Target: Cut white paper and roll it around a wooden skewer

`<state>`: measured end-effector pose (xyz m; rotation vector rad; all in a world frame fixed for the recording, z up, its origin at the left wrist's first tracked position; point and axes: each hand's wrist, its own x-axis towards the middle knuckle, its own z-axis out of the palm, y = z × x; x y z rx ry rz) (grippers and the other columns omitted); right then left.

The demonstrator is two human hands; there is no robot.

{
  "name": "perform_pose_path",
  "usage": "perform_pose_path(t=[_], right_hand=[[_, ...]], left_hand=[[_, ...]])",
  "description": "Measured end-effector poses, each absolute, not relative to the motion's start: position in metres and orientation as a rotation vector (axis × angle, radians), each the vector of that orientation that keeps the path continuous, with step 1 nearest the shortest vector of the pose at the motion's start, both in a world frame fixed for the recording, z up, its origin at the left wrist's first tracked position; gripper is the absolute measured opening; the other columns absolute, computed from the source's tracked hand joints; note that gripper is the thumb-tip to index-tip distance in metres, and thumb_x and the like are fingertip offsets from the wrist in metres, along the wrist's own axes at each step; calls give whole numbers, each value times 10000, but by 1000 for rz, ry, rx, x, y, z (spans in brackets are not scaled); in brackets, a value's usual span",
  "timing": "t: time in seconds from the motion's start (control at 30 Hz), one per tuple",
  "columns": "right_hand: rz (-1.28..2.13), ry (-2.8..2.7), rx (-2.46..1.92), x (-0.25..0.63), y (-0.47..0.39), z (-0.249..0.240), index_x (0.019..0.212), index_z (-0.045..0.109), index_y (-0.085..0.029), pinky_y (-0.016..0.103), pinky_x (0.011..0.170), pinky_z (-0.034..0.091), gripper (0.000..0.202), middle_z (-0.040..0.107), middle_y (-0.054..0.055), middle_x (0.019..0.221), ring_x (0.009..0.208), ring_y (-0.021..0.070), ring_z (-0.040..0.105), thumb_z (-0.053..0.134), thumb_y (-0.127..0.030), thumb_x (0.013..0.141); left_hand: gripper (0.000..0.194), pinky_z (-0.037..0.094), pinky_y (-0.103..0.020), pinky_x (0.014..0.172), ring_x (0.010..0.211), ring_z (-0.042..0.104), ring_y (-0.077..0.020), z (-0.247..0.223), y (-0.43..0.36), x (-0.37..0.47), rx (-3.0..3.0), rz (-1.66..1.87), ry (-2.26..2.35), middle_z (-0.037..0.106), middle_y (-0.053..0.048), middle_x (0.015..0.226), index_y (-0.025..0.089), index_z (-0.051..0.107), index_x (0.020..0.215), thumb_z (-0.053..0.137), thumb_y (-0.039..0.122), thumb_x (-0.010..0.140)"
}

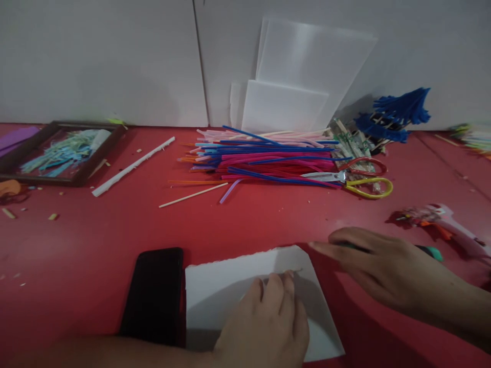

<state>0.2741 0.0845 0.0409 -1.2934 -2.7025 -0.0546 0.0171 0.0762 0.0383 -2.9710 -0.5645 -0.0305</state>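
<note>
My left hand [268,317] presses down on a sheet of white card [215,286] with its fingers bent and held close together. A thin pale sliver [294,270] shows at its fingertips; whatever lies under the fingers is hidden. To the right of the card, my right hand [383,260] is closed over a slim tool with a green end [430,252], its index finger stretched toward the card's top corner. The middle of that tool is covered by the hand, so its kind does not show.
A black phone [153,296] lies left of the card. Beyond are colourful pipe cleaners [268,158], scissors [356,179], a thin wooden stick [192,196], a white paper roll [134,166], and a dark frame [72,176]. A glue gun [456,225] lies right; white sheets [284,105] lean on the wall.
</note>
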Motion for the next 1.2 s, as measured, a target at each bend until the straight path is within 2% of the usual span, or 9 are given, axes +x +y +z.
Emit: perform_pose_path(t=[0.07, 0.2, 0.4, 0.53, 0.63, 0.73, 0.87, 1.07, 1.2], right_hand=[[-141, -2610, -1361, 279, 84, 30, 1258, 632, -224, 278, 702, 561, 501, 673, 93, 1037, 887, 181, 673, 374, -44, 868], [-388, -2419, -1555, 283, 80, 1, 1322, 593, -212, 322, 713, 571, 629, 608, 127, 1075, 898, 214, 651, 357, 34, 793], [-379, -2362, -1595, 281, 75, -18, 1326, 585, -229, 413, 781, 564, 627, 563, 132, 1078, 928, 242, 602, 377, 30, 794], [-366, -2271, -1611, 272, 74, -9, 1279, 615, -213, 505, 849, 536, 506, 566, 163, 1142, 1015, 293, 593, 413, -12, 860], [-232, -2235, -1466, 258, 71, 1, 1204, 636, -218, 436, 843, 551, 353, 619, 130, 1090, 994, 254, 622, 450, -91, 933], [20, -2277, -1318, 242, 67, 5, 1163, 641, -210, 361, 798, 575, 249, 665, 96, 1022, 934, 208, 654, 468, -211, 984], [139, -2305, -1291, 229, 67, 3, 1091, 691, -236, 364, 765, 580, 242, 689, 82, 998, 900, 204, 664, 470, -249, 996], [119, -2272, -1293, 233, 78, 4, 903, 673, -204, 324, 755, 578, 292, 700, 58, 887, 820, 176, 676, 409, -229, 1024], [14, -2244, -1373, 240, 76, 7, 903, 650, -214, 331, 733, 586, 289, 719, 51, 864, 792, 184, 697, 385, -202, 1017]], left_hand=[[338, 510, -292, 716, 968, 658, -228, 38, 76, 18, -2971, -38, -575, 673, -151, 1258, 133, 695, 1152, 414, 219, 986], [331, 525, -315, 723, 972, 657, -238, 38, 79, 18, -2994, -49, -625, 655, -153, 1287, 150, 691, 1137, 410, 232, 982], [321, 521, -346, 761, 1064, 642, -263, 43, 83, 8, -3111, 35, -559, 599, -157, 1368, 182, 666, 1175, 422, 291, 996], [276, 512, -353, 851, 1201, 593, -276, 57, 90, 0, -3229, 43, -518, 559, -103, 1430, 231, 661, 1187, 517, 331, 975], [612, 489, -423, 969, 1318, 495, -333, 69, 102, 1, -3291, 266, -607, 486, -136, 1493, 187, 572, 1331, 740, 468, 814], [950, 443, -505, 1032, 1354, 443, -380, 75, 115, 3, -3229, 601, -874, 486, -200, 1476, 145, 483, 1416, 900, 435, 613], [1036, 469, -495, 1005, 1320, 477, -378, 66, 121, 0, -3214, 737, -1007, 489, -227, 1463, 146, 501, 1401, 963, 319, 491], [1140, 532, -465, 896, 1167, 569, -344, 50, 111, -8, -3152, 584, -918, 458, -245, 1479, 147, 415, 1457, 965, 377, 486], [1057, 562, -424, 791, 1095, 596, -327, 52, 109, -6, -3121, 580, -931, 483, -244, 1458, 138, 438, 1447, 945, 359, 546]])
